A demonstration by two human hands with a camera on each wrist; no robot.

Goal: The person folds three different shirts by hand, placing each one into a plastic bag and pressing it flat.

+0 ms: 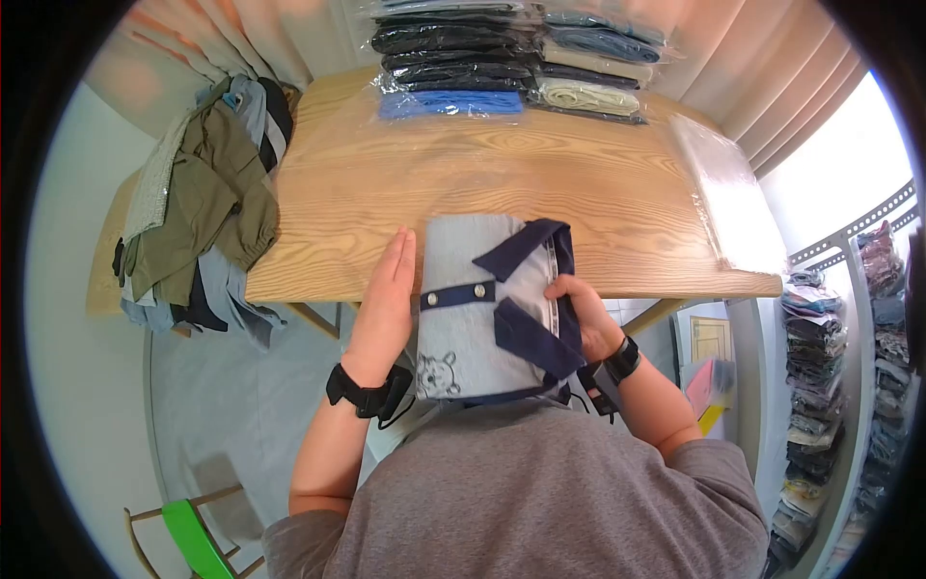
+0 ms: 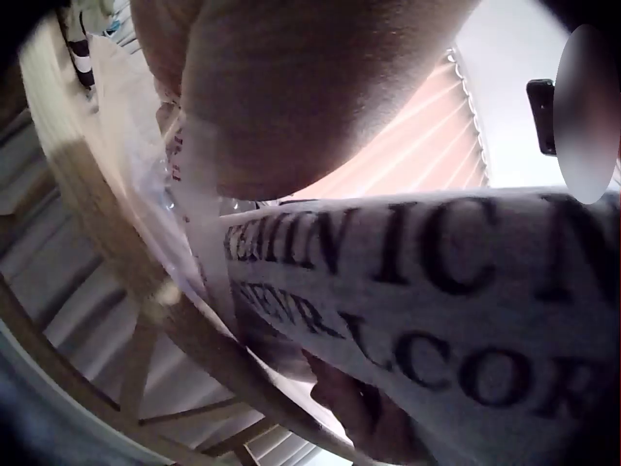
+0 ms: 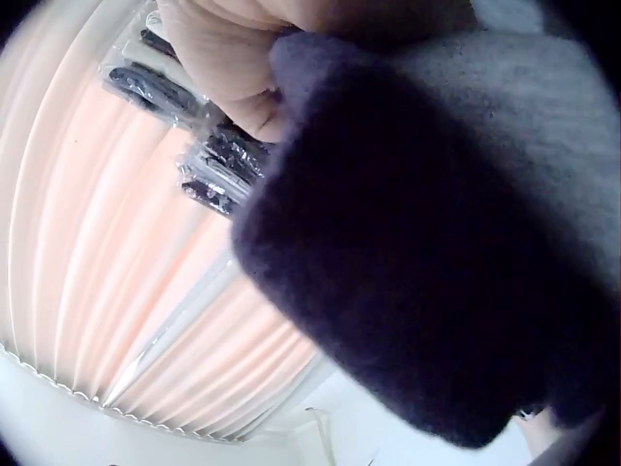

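Observation:
A folded light grey-blue polo shirt with a navy collar is held up at the table's front edge, close to the person's body. Its navy placket has two snap buttons, and a bear drawing is at the lower left. The right hand grips the collar side, thumb on top and fingers beneath the fold. Along the opposite side, the left hand stands on edge with straight fingers, its palm facing the shirt. Large dark lettering shows on the shirt in the left wrist view.
Bagged folded garments are stacked at the table's back. A heap of loose clothes lies at left, and clear plastic bags lie at right. Shelves of clothes stand at right, a green-backed chair at lower left.

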